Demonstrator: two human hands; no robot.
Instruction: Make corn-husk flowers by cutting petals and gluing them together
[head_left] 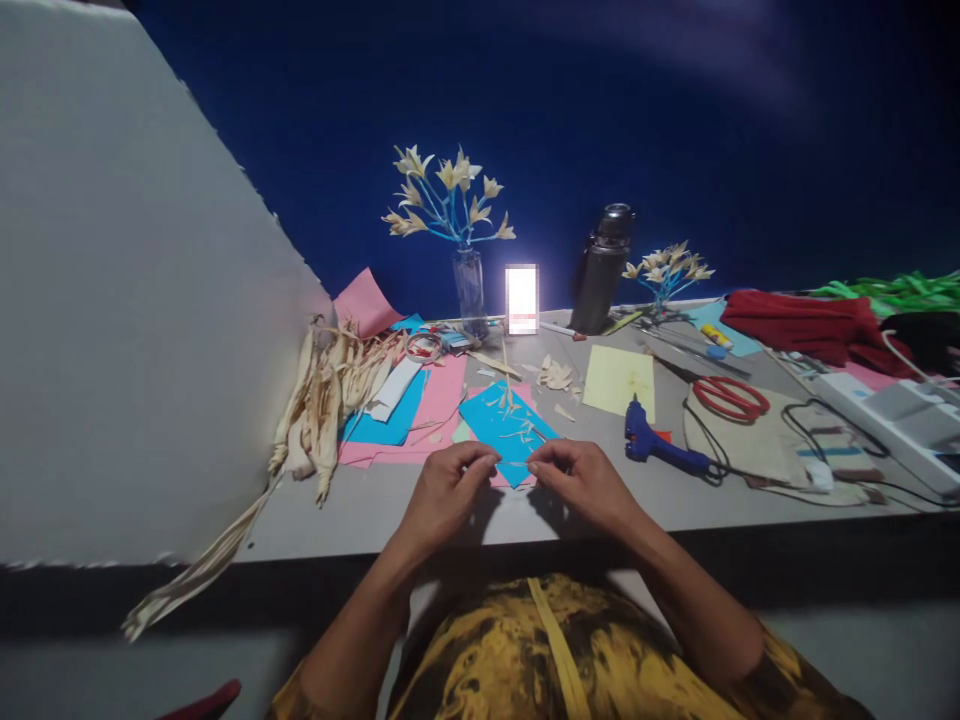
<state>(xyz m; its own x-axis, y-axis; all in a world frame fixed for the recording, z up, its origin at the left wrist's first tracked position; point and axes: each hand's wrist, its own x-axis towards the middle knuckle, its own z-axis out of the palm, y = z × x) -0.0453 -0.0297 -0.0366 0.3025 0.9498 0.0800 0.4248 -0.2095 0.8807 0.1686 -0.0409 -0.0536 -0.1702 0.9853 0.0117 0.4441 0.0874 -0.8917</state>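
Observation:
My left hand (457,480) and my right hand (577,478) face each other over the front corner of a blue paper sheet (484,412). Each is closed in a pinch of thumb and fingers. Between the fingertips runs a thin pale strip (514,463), apparently dried husk, with one end in each hand. Small pale scraps (510,405) lie on the blue sheet, just beyond the fingers. Under that sheet shows pink paper (442,390). To the right of my right hand lies a blue glue gun (664,445).
Dried corn husks (322,400) pile up at left, some hanging over the table edge. Behind stand a glass vase (470,290) of husk flowers, a bright lamp (522,300) and a dark flask (602,270). Red-handled scissors (727,398), cords and a white power strip (892,425) lie right.

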